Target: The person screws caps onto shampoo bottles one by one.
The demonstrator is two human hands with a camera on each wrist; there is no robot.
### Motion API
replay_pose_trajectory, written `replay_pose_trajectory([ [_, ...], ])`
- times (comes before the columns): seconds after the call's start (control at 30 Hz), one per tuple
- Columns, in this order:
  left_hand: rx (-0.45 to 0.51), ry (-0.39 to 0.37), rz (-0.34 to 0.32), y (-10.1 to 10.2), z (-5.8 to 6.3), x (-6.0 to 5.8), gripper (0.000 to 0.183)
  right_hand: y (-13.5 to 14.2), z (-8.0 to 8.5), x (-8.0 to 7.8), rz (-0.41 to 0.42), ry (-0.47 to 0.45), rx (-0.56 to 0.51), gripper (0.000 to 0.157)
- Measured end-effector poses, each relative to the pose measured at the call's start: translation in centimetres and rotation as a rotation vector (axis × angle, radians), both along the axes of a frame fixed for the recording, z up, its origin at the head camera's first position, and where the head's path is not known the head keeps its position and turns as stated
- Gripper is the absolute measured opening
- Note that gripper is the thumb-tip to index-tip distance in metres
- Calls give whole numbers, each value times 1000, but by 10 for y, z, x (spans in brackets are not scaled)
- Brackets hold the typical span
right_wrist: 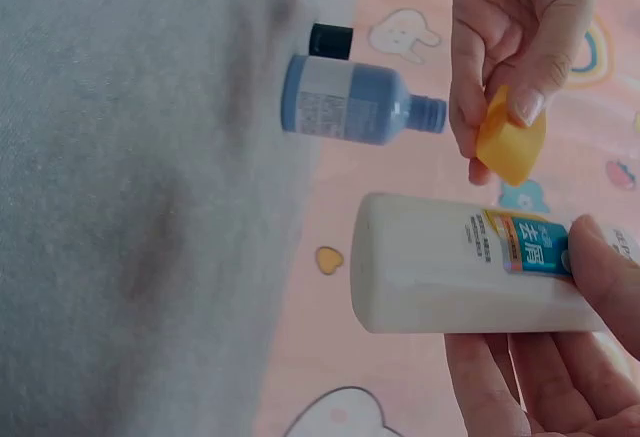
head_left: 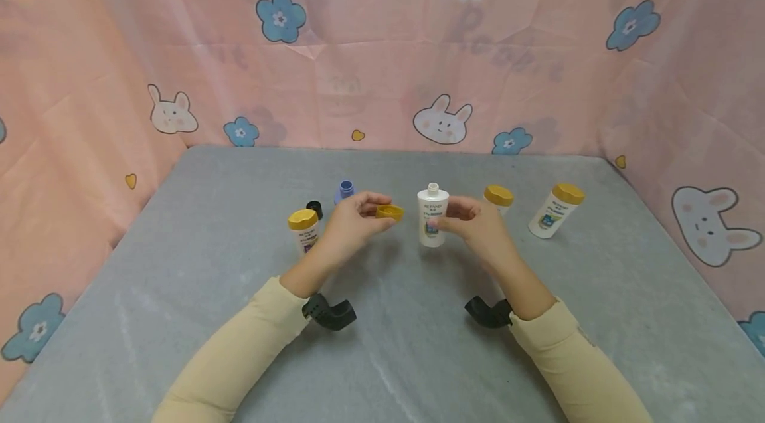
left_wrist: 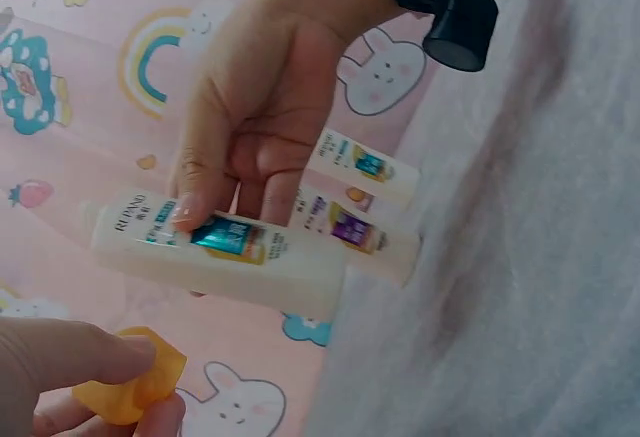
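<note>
The right hand point(head_left: 478, 222) grips an upright white plastic bottle point(head_left: 427, 207) with a bare neck; whether it touches the grey table point(head_left: 394, 350), I cannot tell. Just left of this bottle, the left hand point(head_left: 352, 218) pinches a yellow plastic cap point(head_left: 390, 212). Further left stands an uncapped blue bottle point(right_wrist: 345, 102); to the white bottle's right stand two yellow-capped white bottles point(head_left: 552, 216).

Your smooth, softly glossy white plastic bottle point(right_wrist: 430, 272), your smooth yellow faceted plastic cap point(right_wrist: 510, 147), smooth blue plastic bottle point(right_wrist: 372, 105) with pale matt label point(right_wrist: 325, 100), matt grey cloth-like tabletop point(head_left: 412, 323), creased pink cloth point(head_left: 358, 78) along its far edge, your matt cream cloth sleeves point(head_left: 239, 356).
</note>
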State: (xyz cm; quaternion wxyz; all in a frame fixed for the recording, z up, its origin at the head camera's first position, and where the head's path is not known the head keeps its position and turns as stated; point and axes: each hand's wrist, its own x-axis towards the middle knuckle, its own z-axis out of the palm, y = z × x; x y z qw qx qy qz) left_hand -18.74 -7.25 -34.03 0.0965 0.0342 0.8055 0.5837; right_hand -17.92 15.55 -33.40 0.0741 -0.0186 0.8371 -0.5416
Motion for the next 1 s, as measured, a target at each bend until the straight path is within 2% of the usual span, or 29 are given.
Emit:
replay_pose_trajectory([
  [0.2, 50, 15, -34, -4, 7, 2, 36, 1, 4, 8, 55, 53, 23, 49],
  [0.47, 129, 48, -109, -9, 11, 5, 42, 0, 4, 10, 118, 83, 87, 48],
  [0.57, 139, 44, -115, -10, 12, 6, 44, -2, 4, 11, 140, 86, 96, 44],
  [0.8, 217, 34, -110, -12, 16, 8, 33, -3, 3, 13, 160, 99, 126, 42],
  [1.0, 178, 68, -149, -16, 18, 8, 34, -5, 3, 13, 172, 116, 156, 39],
])
